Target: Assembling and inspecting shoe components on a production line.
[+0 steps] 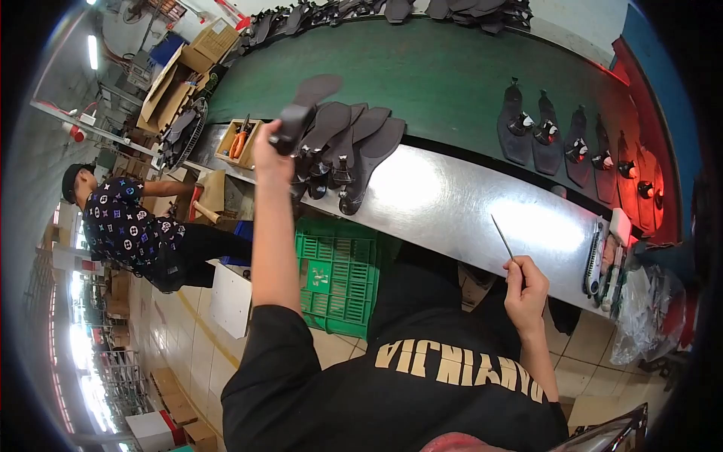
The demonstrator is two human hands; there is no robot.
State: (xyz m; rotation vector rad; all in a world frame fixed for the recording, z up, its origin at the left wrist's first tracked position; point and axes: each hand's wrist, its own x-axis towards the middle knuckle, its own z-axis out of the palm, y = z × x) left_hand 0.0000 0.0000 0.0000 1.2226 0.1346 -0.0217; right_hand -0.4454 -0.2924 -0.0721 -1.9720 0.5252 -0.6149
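Note:
My left hand (pixel 273 157) is closed on a dark shoe sole (pixel 318 89), gripping it by its thick heel end, and holds it up over the far-left side of the bench. Just right of that hand, several more dark shoe soles (pixel 380 145) with glossy black heels lie in an overlapping pile, partly on the metal ledge (pixel 429 184) and partly on the green belt (pixel 422 75). In my right hand (pixel 526 292) a thin dark rod (pixel 502 235) is pinched, pointing up and left over the ledge's front edge.
Several soles (pixel 548 135) stand in a row on the belt at right, the last ones under red light. A cutter (pixel 595 260) and other tools lie at the ledge's right end. Orange-handled pliers (pixel 239 143) sit in a wooden box. Below is a green crate (pixel 337 282); a co-worker (pixel 128 226) stands left.

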